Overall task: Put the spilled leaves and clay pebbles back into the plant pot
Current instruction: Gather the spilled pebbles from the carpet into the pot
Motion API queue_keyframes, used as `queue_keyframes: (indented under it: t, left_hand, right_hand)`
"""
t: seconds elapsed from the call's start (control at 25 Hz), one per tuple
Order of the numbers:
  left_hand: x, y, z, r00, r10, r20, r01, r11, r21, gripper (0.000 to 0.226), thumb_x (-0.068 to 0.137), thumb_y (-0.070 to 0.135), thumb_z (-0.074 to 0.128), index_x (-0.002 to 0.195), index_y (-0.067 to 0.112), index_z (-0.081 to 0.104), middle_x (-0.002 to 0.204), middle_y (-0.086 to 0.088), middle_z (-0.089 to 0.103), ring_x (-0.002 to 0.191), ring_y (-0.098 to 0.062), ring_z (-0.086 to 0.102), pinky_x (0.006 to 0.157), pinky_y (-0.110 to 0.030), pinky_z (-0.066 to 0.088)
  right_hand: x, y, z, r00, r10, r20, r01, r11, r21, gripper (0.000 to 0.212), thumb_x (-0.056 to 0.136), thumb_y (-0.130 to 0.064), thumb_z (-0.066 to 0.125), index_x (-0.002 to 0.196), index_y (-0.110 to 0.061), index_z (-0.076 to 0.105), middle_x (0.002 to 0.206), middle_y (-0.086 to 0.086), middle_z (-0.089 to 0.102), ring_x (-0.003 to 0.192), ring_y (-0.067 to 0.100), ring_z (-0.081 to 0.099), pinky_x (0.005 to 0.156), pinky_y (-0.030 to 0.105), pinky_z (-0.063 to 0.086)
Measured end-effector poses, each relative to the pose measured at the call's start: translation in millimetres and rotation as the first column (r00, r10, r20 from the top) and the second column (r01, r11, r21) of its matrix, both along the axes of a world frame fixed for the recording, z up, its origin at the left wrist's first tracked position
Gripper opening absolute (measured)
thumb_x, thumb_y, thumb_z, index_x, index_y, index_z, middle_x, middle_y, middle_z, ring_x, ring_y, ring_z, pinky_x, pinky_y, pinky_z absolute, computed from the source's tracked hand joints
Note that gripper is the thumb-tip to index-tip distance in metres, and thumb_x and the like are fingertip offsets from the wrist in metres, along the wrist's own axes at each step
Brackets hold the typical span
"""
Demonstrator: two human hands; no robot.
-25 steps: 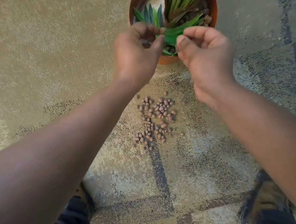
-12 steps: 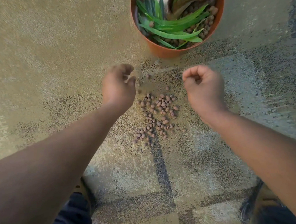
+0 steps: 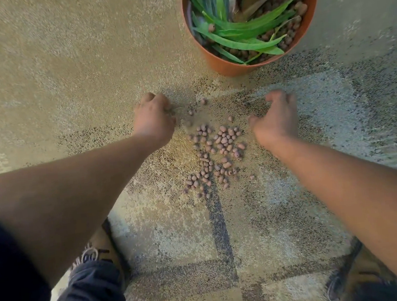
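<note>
— Head view: where are the clay pebbles [image 3: 213, 148]?
— I see them scattered on the carpet [image 3: 61, 66], between both hands, near the plant pot [image 3: 230, 67] holding leaves [image 3: 241, 27].
— Grips?
— Left hand [image 3: 154, 120] curled, contents hidden, cannot tell; right hand [image 3: 275, 120] fingers loosely spread, holding nothing.

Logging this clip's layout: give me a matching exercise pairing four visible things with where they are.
Things:
1. loose green leaves
2. brown clay pebbles
3. left hand
4. right hand

Places:
A. carpet, right of the pile
B. inside the round orange plastic plant pot
C. carpet, left of the pile
D. spilled between both hands

Pairs: 1-B, 2-D, 3-C, 4-A
</note>
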State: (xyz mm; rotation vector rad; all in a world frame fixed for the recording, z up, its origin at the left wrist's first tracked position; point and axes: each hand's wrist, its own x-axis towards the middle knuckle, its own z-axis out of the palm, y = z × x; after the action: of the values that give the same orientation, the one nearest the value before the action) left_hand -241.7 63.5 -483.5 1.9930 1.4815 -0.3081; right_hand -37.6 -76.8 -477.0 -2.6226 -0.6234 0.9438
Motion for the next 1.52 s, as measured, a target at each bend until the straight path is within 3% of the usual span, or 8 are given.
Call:
queue_keyframes:
  t: [0.4,0.6,0.76,1.04,1.12,1.24,1.36,1.52]
  left_hand:
    - [4,4,-6,0.998,0.034,0.049,-0.032,0.999,-0.036,0.023,0.095,0.002,0.063,0.087,0.023,0.063,0.082,0.012,0.06,0.073,-0.001,0.058,0.055,-0.008,0.039]
    - [15,-3,2,0.988,0.005,0.153,-0.001,1.0,-0.026,0.014,0.094,0.011,0.067,0.092,0.023,0.062,0.099,0.007,0.058,0.086,-0.009,0.059,0.071,-0.013,0.044]
    - [34,-10,-2,0.98,-0.084,0.182,0.084,0.996,0.006,0.019,0.091,0.001,0.062,0.09,0.02,0.062,0.101,0.005,0.056,0.093,-0.015,0.058,0.075,-0.012,0.042]
    - [39,-10,-3,0.987,-0.106,0.121,0.108,0.994,-0.011,0.026,0.087,-0.01,0.051,0.088,0.014,0.062,0.091,0.002,0.063,0.084,-0.017,0.06,0.068,-0.02,0.052]
    - [39,-9,0,0.987,-0.108,0.122,0.11,0.994,-0.012,0.025,0.09,-0.007,0.052,0.097,0.014,0.064,0.094,0.002,0.065,0.086,-0.016,0.064,0.061,-0.014,0.047]
    - [45,-4,5,0.976,-0.157,0.153,0.151,0.987,0.054,0.043,0.096,-0.005,0.052,0.129,0.019,0.065,0.116,0.0,0.066,0.103,-0.016,0.065,0.083,-0.012,0.047]
    - [52,-5,6,0.953,-0.257,0.159,0.25,0.966,0.066,0.039,0.103,0.007,0.051,0.135,0.024,0.064,0.126,-0.003,0.062,0.114,-0.022,0.064,0.096,-0.025,0.052]
    - [49,-17,6,0.926,-0.354,0.129,0.349,0.935,0.067,0.036,0.103,0.01,0.053,0.134,0.025,0.066,0.129,-0.002,0.057,0.12,-0.024,0.061,0.099,-0.035,0.057]
  right_hand:
    - [3,-7,-13,0.982,0.176,-0.068,-0.181,0.98,-0.077,0.011,0.094,-0.009,0.067,0.089,-0.017,0.062,0.101,0.005,0.066,0.087,0.02,0.065,0.081,0.037,0.058]
    - [1,-29,-10,0.929,0.37,0.014,-0.362,0.916,-0.174,0.024,0.093,-0.033,0.069,0.096,-0.014,0.054,0.104,0.004,0.053,0.071,0.015,0.056,0.06,0.029,0.051]
    - [-10,-53,-12,0.904,0.426,-0.023,-0.427,0.9,-0.093,0.022,0.092,-0.009,0.069,0.107,-0.014,0.054,0.113,0.01,0.054,0.086,0.02,0.059,0.08,0.038,0.061]
    - [-3,-41,-14,0.912,0.407,-0.05,-0.408,0.913,-0.014,0.019,0.09,-0.004,0.066,0.103,-0.016,0.059,0.103,0.002,0.06,0.082,0.015,0.061,0.079,0.033,0.061]
    - [-3,-28,-13,0.925,0.38,-0.022,-0.38,0.924,0.036,0.041,0.088,-0.003,0.068,0.124,-0.017,0.055,0.123,0.009,0.055,0.084,0.011,0.059,0.079,0.025,0.057]
    - [3,-5,-11,0.892,0.451,0.027,-0.452,0.888,0.088,0.074,0.087,0.0,0.068,0.153,-0.015,0.036,0.149,0.013,0.038,0.112,0.016,0.056,0.1,0.031,0.052]
    - [5,4,-11,0.764,0.638,0.094,-0.639,0.769,-0.026,0.07,0.087,0.0,0.069,0.151,-0.006,0.04,0.149,0.017,0.041,0.132,0.035,0.046,0.116,0.046,0.041]
    - [-4,5,-8,0.644,0.755,0.126,-0.754,0.654,-0.067,0.036,0.087,-0.002,0.069,0.123,-0.004,0.061,0.13,0.018,0.053,0.116,0.036,0.055,0.103,0.048,0.053]
